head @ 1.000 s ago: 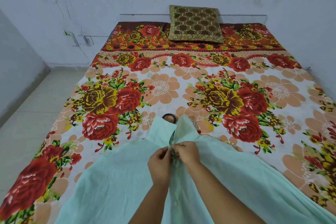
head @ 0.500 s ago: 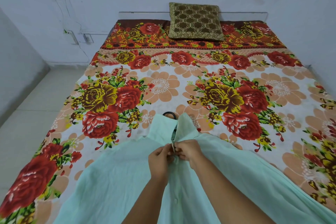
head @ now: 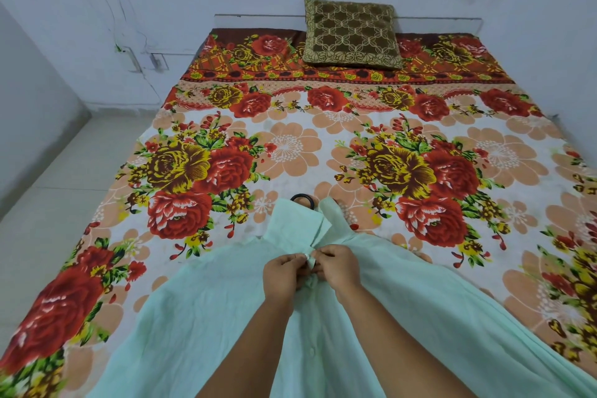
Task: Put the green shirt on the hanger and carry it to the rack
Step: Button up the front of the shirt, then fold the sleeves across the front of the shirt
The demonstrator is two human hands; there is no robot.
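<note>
Most of the hanger point(head: 303, 199) was hidden under the green shirt point(head: 200, 317), only its black hook showed. Shirt hem was cut off at bottom edge. What the fingers point(head: 292, 260) pinched at the placket was covered, couldn't tell. Right side of bed point(head: 290, 152) was cropped.

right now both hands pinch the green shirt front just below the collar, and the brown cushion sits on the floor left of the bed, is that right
Not quite. The head view shows the brown cushion lying on the bed, at its far end by the wall, not on the floor. The rest holds: the left hand and the right hand both pinch the green shirt front just below the collar.
</note>
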